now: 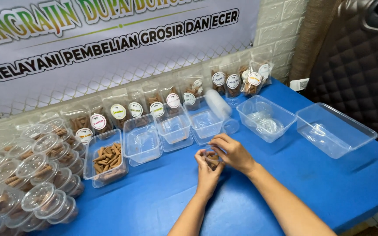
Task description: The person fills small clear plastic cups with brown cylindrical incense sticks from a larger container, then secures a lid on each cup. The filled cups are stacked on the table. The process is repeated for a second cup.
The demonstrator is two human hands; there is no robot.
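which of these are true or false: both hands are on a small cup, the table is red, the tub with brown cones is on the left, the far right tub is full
Both hands, left hand and right hand, hold a small clear cup: true.
The table is red: false, it is blue.
The tub with brown cones sits left of the hands: true.
The far right tub is full: false, it looks empty.

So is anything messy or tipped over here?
Yes, one thing: a stack of clear cups lies on its side on the blue table, behind both hands. The tubs stand upright and nothing has spilled.
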